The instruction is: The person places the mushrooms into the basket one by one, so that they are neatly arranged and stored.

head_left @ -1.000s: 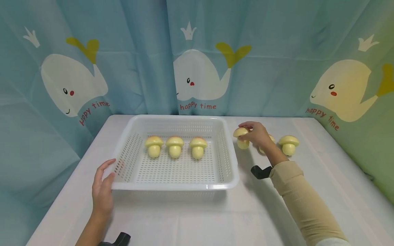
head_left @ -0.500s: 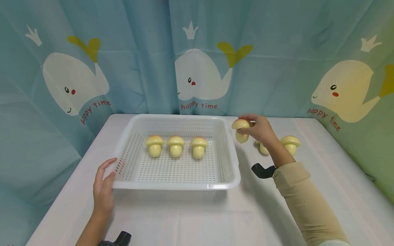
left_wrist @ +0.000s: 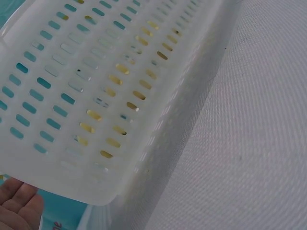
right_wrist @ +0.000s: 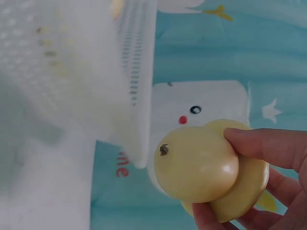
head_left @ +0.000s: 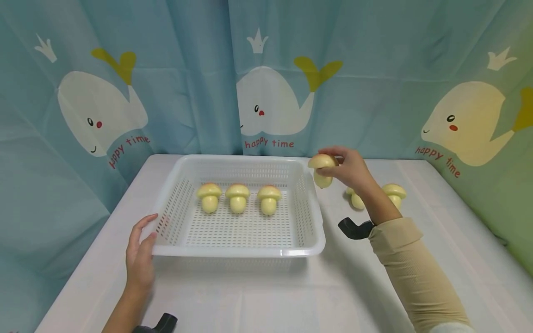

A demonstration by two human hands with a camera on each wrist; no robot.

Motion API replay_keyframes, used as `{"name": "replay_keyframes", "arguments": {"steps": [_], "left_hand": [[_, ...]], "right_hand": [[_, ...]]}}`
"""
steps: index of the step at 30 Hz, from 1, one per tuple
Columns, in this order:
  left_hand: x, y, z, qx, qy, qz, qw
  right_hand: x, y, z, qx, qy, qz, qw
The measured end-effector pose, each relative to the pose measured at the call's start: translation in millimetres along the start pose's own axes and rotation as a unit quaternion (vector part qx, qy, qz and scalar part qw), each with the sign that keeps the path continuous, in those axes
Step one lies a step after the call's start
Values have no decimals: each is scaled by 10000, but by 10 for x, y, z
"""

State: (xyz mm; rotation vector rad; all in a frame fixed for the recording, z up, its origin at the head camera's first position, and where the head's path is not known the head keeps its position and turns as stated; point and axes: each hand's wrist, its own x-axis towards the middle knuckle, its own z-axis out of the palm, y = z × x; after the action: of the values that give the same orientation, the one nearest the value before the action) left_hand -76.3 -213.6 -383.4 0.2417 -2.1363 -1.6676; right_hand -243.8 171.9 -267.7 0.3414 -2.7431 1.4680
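Right hand (head_left: 349, 169) grasps a smooth, round-capped yellow mushroom (head_left: 323, 161), raised just right of the basket (head_left: 233, 252). Left hand (head_left: 139, 259) touches the basket's left rim; cannot tell if gripping. Basket: white slotted plastic, three mushrooms (head_left: 238, 192) inside. Two more mushrooms (head_left: 356, 201) farther right on table (head_left: 266, 303).

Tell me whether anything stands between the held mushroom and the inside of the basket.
Only the right rim of the basket, beside the mushroom in the right hand. Nothing else shows in between; whether the mushroom is above the rim is unclear.
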Motion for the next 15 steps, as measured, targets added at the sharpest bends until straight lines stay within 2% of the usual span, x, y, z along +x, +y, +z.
{"name": "replay_keyframes", "arguments": {"steps": [7,15], "left_hand": [[-2,8,4,-28,18,32,10000],[3,7,6,-14,34,9,10000]], "right_hand": [[-13,-134,63,200,-80,-43,9998],[79,-253,210,550,-332,-182,9978]]}}
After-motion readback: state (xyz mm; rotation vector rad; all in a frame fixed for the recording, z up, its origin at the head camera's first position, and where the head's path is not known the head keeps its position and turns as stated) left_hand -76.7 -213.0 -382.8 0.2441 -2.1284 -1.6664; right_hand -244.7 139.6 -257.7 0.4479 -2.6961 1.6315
